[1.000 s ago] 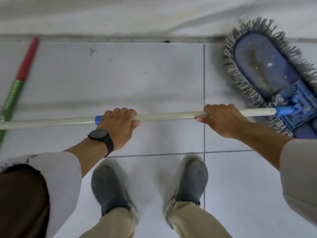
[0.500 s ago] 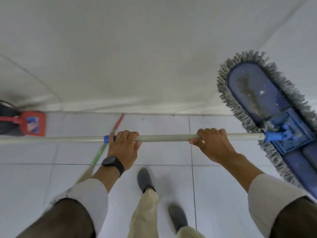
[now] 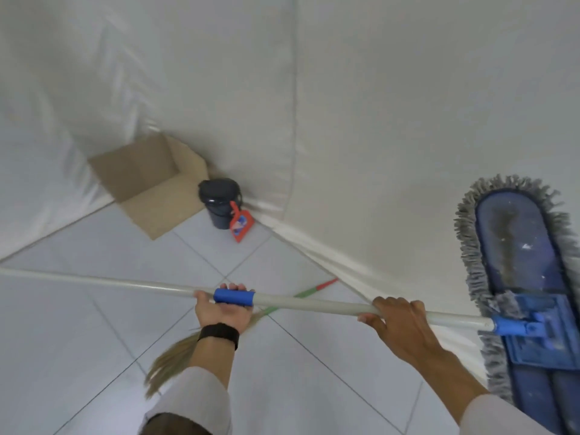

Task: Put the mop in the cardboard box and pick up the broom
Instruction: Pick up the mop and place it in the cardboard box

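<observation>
I hold the mop level across the view by its white pole [image 3: 110, 282]. My left hand [image 3: 221, 309] grips it at the blue collar, and my right hand [image 3: 397, 318] grips it nearer the head. The flat blue mop head [image 3: 521, 271] with its grey fringe is raised at the right. An open cardboard box [image 3: 147, 186] stands on the floor against the white sheet, ahead and to the left. The broom [image 3: 175, 356] lies on the tiles under the pole, with straw bristles near me and its green and red handle pointing at the sheet.
A dark bucket [image 3: 219, 202] stands right of the box, with a red dustpan [image 3: 241, 224] leaning on it. White sheeting [image 3: 345, 120] hangs as a wall behind them and folds onto the grey tiled floor [image 3: 78, 324].
The view has swung up and to the left, bringing the box, the bucket and the whole broom into sight. Both hands keep their grip on the pole, and the mop head stays raised.
</observation>
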Available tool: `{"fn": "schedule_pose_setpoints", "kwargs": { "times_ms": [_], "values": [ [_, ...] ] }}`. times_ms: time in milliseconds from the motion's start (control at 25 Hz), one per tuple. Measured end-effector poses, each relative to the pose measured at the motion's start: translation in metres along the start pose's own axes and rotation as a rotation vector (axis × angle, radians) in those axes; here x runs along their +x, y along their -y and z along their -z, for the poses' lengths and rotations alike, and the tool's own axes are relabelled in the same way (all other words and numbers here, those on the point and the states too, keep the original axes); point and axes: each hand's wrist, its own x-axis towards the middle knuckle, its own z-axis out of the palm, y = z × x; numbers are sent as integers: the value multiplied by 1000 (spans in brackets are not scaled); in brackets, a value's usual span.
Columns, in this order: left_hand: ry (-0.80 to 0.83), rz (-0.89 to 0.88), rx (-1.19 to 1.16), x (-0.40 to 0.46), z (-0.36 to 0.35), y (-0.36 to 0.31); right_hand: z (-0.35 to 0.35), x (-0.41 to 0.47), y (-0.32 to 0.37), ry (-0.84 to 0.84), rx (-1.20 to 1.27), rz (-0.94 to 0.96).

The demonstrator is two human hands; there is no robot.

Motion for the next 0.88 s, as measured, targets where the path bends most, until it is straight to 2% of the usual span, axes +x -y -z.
{"fn": "schedule_pose_setpoints", "kwargs": {
  "times_ms": [280, 480, 680, 880],
  "values": [
    [-108, -245, -299, -39, 103, -275, -28, 98, 292, 144, 55, 439],
    [-164, -331, -440, -27, 135, -420, -48, 163, 458, 160, 42, 627],
    [-182, -379, -484, 37, 101, -549, -77, 268, 585, 155, 72, 691],
    [-231, -481, -479, 104, 22, -690, -104, 399, 722, 217, 179, 730]
  ]
}}
